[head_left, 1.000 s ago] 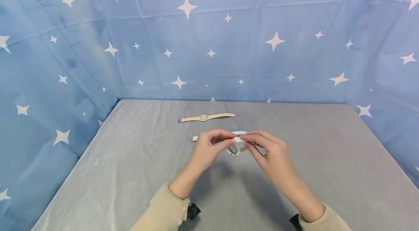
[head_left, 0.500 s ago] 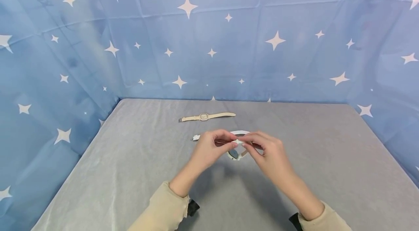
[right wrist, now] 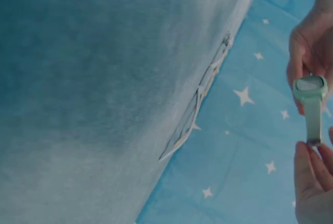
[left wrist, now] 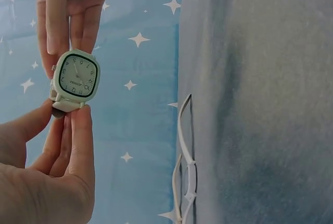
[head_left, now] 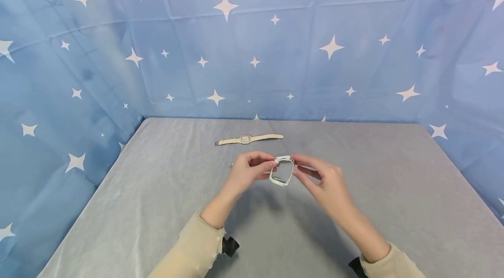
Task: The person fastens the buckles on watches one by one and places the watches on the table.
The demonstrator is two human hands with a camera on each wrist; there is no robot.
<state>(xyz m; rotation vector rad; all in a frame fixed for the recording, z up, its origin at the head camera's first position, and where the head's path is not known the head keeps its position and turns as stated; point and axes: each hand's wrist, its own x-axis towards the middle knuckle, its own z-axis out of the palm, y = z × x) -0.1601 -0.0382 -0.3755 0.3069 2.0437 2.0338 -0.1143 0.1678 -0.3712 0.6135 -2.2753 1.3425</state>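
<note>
A pale green wristwatch (head_left: 279, 181) with a rounded square case is held up between both hands above the grey table. Its strap bends into a loop in the head view. My left hand (head_left: 248, 170) pinches the watch on its left side with thumb and fingers. On the right side, my right hand (head_left: 323, 175) grips it between thumb and fingertips. In the left wrist view the numbered dial (left wrist: 78, 77) faces the camera. The right wrist view shows the hanging strap (right wrist: 313, 117). Whether the strap is fastened, I cannot tell.
Behind the hands a beige wristwatch (head_left: 245, 139) lies stretched out on the grey table (head_left: 393, 199). A white wristwatch (left wrist: 190, 180) lies nearer, mostly hidden by my left hand in the head view. A blue star-patterned curtain (head_left: 252, 41) stands behind the table.
My hands have drawn slightly apart, the left one shifting left. The pale green watch has turned, and its loop now shows openly between them. The white watch has become mostly covered.
</note>
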